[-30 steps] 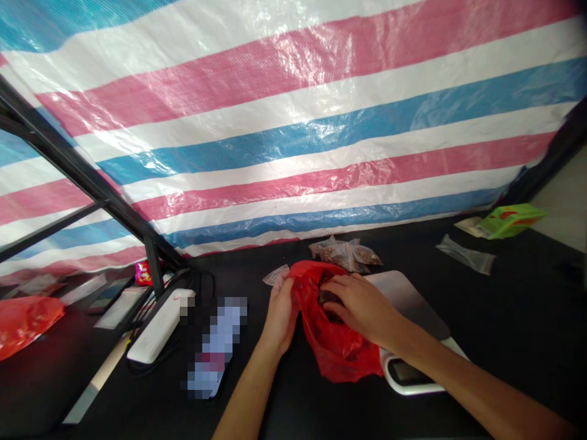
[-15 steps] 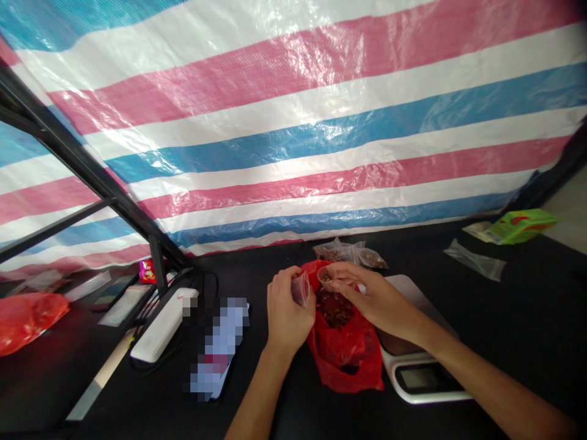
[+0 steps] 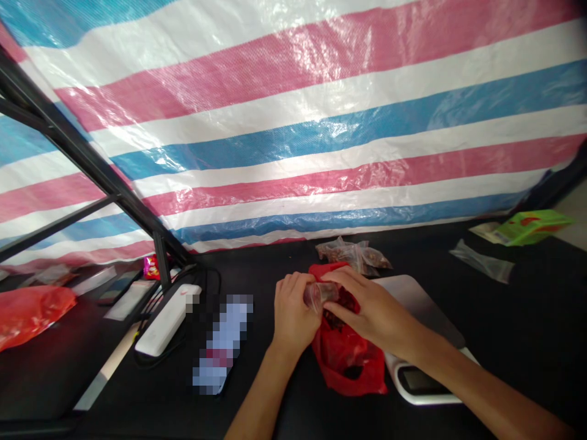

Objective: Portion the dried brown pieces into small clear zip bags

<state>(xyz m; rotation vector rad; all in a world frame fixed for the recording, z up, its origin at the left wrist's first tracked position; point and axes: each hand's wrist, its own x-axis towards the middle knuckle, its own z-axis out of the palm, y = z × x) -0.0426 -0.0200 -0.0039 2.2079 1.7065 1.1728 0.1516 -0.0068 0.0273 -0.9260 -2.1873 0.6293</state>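
My left hand [image 3: 295,318] is closed around a small clear plastic bag [image 3: 312,299], its mouth turned to the right. A small clear cup [image 3: 328,292] lies tipped sideways at that mouth, gripped by the fingers of my right hand [image 3: 373,311]. Some of the cup's contents are hidden. Beneath both hands an open red plastic bag [image 3: 342,354] rests on the black table, with small dark brown dried pieces [image 3: 349,302] inside. Right of it is a white kitchen scale [image 3: 417,308], partly covered by my right forearm.
Filled clear bags [image 3: 353,253] lie behind the red bag. A flat clear bag [image 3: 481,261] and a green packet [image 3: 534,227] sit at the right. On the left are a blurred-out phone [image 3: 222,345], a white power strip [image 3: 169,321], a ruler-like strip [image 3: 106,373] and another red bag [image 3: 34,315].
My right hand came up out of the red bag with the cup, then tipped it to the left into the clear bag's mouth. My left hand shifted from the red bag's rim to beside the cup.
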